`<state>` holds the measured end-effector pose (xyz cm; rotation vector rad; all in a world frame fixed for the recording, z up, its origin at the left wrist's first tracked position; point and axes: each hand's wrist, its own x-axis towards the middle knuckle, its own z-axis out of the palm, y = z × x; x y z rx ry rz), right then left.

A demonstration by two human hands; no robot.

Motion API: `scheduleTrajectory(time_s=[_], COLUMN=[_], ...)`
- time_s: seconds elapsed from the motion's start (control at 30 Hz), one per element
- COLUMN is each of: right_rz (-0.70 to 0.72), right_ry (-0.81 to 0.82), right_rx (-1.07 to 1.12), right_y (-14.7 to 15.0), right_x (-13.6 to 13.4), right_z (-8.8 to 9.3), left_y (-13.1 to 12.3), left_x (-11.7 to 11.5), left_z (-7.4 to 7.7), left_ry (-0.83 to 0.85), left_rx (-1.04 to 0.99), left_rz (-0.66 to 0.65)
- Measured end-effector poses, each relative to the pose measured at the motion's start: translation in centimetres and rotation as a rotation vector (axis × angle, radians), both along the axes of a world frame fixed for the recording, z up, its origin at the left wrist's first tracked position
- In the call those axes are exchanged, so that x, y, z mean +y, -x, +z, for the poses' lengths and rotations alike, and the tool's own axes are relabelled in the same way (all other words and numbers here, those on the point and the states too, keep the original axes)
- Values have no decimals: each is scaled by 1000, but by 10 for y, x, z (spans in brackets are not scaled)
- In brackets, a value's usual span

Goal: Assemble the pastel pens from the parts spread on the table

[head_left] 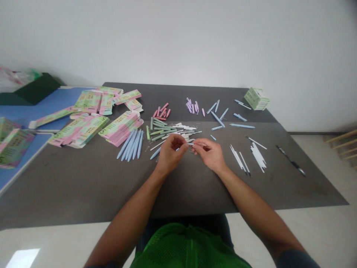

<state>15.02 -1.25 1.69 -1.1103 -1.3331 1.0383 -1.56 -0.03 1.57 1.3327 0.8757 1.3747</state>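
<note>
While both hands are brought close together above the near-middle part of a dark grey rectangular tabletop [92,186], a small, slim, pale-blue plastic pen part [190,144] is held between them. Its left end is pinched by the thumb and fingers of the left hand [171,153], and its right end by those of the right hand [210,153]; its full shape is hidden by the fingertips.

Just beyond the hands, a loose heap is formed by muted-green plastic pen barrels [164,128] and thin white refill tubes [185,127]. To the left of the left hand, slender light-blue pens with pointed ends [131,145] are laid side by side in a fan. Farther left, flat pink-and-green printed cardboard boxes [119,128] are piled, some overlapping.

On the far side, short red-pink plastic pen parts [162,111] are grouped left of short lilac plastic pen parts [192,107]. To the right of these, light-blue plastic barrels [217,120] are scattered, some crossed. A pale-green printed carton [256,98] is placed at the far right corner.

To the right of the right hand, straight white refill sticks [258,158] are laid in small bunches, and a slim black-and-clear pen [291,160] is set near the right edge.
</note>
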Motion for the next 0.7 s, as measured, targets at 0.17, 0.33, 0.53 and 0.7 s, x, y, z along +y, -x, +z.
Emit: scheduleTrajectory(time_s=[0.17, 0.33, 0.53, 0.7], right_rz=[-1, 9, -1, -7], right_ry=[-1, 14, 36, 54], right_rx=[-12, -35, -85, -133], right_y=[0, -1, -5, -7], right_x=[0, 0, 3, 6], right_z=[2, 2, -2, -5], left_y=[1, 1, 3, 2], left_x=[0, -1, 2, 2], left_z=[0, 0, -2, -2], left_ry=[-6, -8, -77, -169], left_rx=[28, 57, 334, 619], left_rz=[3, 11, -15, -67])
